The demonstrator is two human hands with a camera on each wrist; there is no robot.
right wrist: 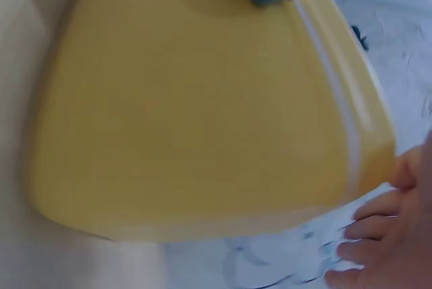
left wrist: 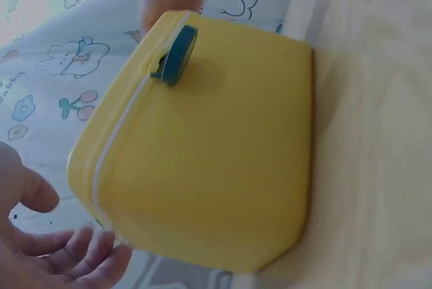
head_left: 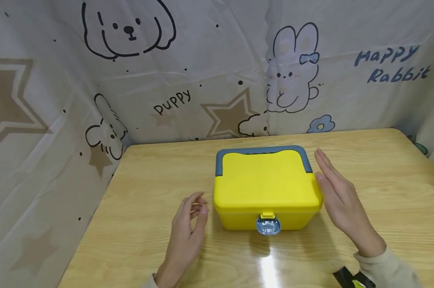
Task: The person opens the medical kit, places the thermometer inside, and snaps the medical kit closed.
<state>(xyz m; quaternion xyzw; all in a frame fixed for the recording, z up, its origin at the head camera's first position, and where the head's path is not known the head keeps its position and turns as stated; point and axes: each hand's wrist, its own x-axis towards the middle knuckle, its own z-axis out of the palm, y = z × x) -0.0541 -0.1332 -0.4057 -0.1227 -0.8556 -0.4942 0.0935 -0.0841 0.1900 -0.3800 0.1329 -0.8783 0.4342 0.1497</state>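
Observation:
A yellow lidded storage box with a blue-grey handle folded flat around its lid stands on the table. On its front, a blue-grey latch sticks outward from the lid seam. My left hand hovers by the box's left side, fingers loosely bent, with a small gap to the wall in the head view. Along the right side lies my right hand, fingers straight, the thumb side at or against the lid's edge. In the right wrist view, fingertips are beside the lid edge; whether they touch is unclear. The lid is down.
The wooden table extends around the box. Behind and to the left hangs a printed cloth with cartoon animals and stars. A black strap with a yellow-green patch is by the right sleeve.

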